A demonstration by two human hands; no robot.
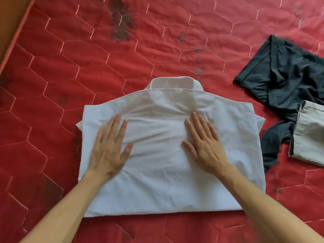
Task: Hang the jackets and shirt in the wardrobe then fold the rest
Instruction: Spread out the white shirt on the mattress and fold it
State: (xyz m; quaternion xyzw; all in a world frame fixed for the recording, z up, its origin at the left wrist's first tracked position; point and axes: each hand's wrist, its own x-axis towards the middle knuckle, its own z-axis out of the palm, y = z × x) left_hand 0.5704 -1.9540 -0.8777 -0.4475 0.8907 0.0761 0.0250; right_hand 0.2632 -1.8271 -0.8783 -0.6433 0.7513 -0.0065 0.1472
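A white shirt (pixel 168 163) lies folded into a rough rectangle on a red quilted mattress (pixel 70 58), near the middle of the view and close to the near edge. It lies back side up, with the collar (pixel 172 83) at the far end and the folded bottom edge nearest the person. Bits of tucked-in cloth stick out at its left and right sides.

Both hands rest flat on the shirt, palms down, with bare forearms reaching in from the near side. The left hand (pixel 109 146) lies on the left half with its fingers spread and pointing toward the collar; it is a little blurred. The right hand (pixel 204 142) lies on the right half, also open and flat, fingers slightly apart. Neither hand is pinching any cloth. Soft creases run across the shirt between the two hands.

To the right, just beside the shirt's right edge, a dark garment (pixel 284 74) lies loose and crumpled on the mattress, stretching from the far right down toward the shirt. A light grey folded cloth (pixel 310 132) lies on top of its near part, cut off by the right edge of the view.

The mattress has pale hexagon stitching and several dark stains (pixel 121 23) on its far part. At the far left, a strip of brown surface (pixel 10 16) shows beyond the mattress edge.
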